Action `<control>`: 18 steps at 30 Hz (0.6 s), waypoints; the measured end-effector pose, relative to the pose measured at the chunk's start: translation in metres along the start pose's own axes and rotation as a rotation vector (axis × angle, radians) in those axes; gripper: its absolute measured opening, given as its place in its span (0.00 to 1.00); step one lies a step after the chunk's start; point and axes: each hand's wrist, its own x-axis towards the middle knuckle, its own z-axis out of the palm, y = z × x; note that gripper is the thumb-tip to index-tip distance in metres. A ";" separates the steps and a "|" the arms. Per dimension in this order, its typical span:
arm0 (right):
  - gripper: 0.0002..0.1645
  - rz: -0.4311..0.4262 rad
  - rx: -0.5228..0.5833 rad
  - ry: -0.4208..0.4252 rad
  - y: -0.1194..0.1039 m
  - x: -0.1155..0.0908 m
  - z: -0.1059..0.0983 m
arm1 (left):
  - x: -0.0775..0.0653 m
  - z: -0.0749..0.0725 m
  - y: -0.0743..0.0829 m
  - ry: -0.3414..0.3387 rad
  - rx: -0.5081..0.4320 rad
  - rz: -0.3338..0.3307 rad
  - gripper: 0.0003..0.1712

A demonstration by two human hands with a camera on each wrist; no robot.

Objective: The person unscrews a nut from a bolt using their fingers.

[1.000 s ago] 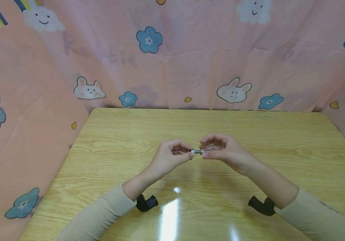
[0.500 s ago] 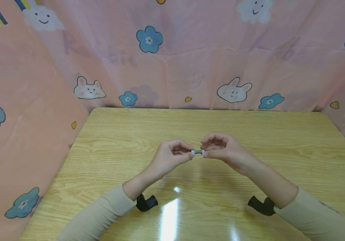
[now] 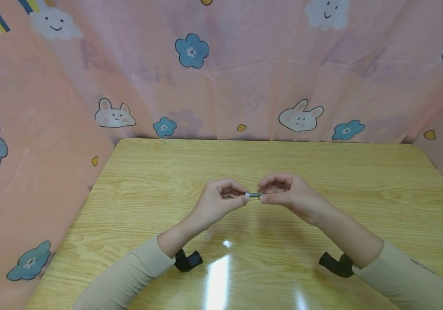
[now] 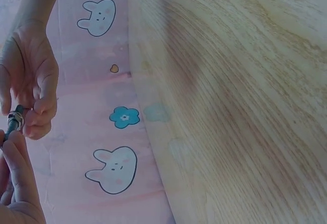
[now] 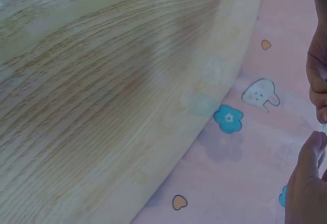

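A silver bolt (image 3: 253,195) lies roughly level between the two hands, above the table. My left hand (image 3: 219,200) pinches its head end between thumb and fingers. A hex nut (image 4: 15,120) sits around the threaded shank near the far end, and the bolt's tip sticks out past it. My right hand (image 3: 289,196) has its thumb and fingertips at the nut, its other fingers curved above. In the left wrist view the right hand (image 4: 33,76) faces the left hand (image 4: 20,183) across the bolt. The right wrist view mostly hides the bolt.
Below the hands is a wood-grain table (image 3: 148,172) with a glossy light reflection near the front. A pink patterned cloth (image 3: 244,86) hangs behind and at the sides. Black devices (image 3: 188,261) are at both wrists.
The right fingertips shift slightly around the nut, and the nut shows at a different angle than before. My left hand and the bolt stay in place.
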 end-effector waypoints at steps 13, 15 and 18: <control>0.07 -0.004 0.004 -0.008 0.002 0.000 -0.001 | 0.001 0.002 -0.001 0.002 0.005 -0.027 0.07; 0.08 -0.010 -0.006 0.002 0.002 0.000 -0.002 | 0.001 0.001 -0.002 0.006 -0.004 -0.024 0.07; 0.05 0.016 -0.003 0.005 0.001 0.001 -0.002 | 0.001 0.001 -0.003 0.006 -0.008 -0.013 0.07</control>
